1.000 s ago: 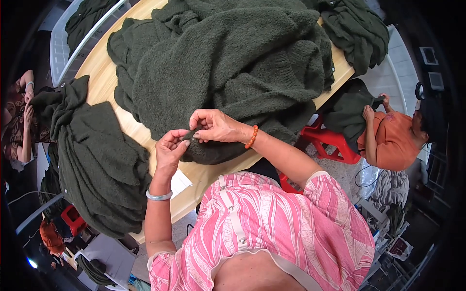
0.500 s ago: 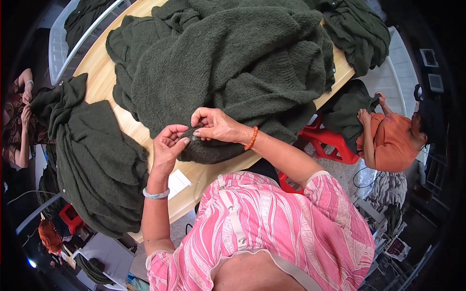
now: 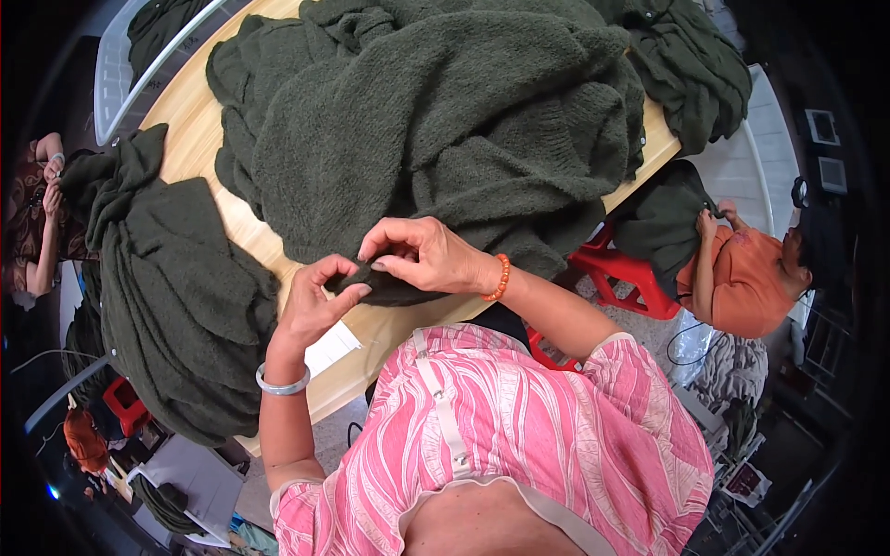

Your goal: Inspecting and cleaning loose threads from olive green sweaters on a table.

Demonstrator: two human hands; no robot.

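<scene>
A large dark green knitted garment (image 3: 343,139) lies heaped in thick folds on the table, with a ribbed part at its right. At its near edge both hands work on a small gathered bit of the knit. My left hand (image 3: 315,301) has thumb and forefinger closed on this edge from the left. Close beside it, my right hand (image 3: 426,258) pinches the same edge, fingers curled and fingertips pointing left. Anything small between the fingertips is too fine to make out.
Another dark green knit (image 3: 176,296) hangs over the pale wooden table (image 3: 250,232) at left. White paper (image 3: 329,350) lies by my left wrist. Red stools (image 3: 616,273) stand at right. A person in orange (image 3: 742,278) handles dark fabric there; another person (image 3: 42,222) works at far left.
Both hands have shifted slightly toward me. The near fold has turned, and the pale spot that showed by the fingertips is no longer visible.
</scene>
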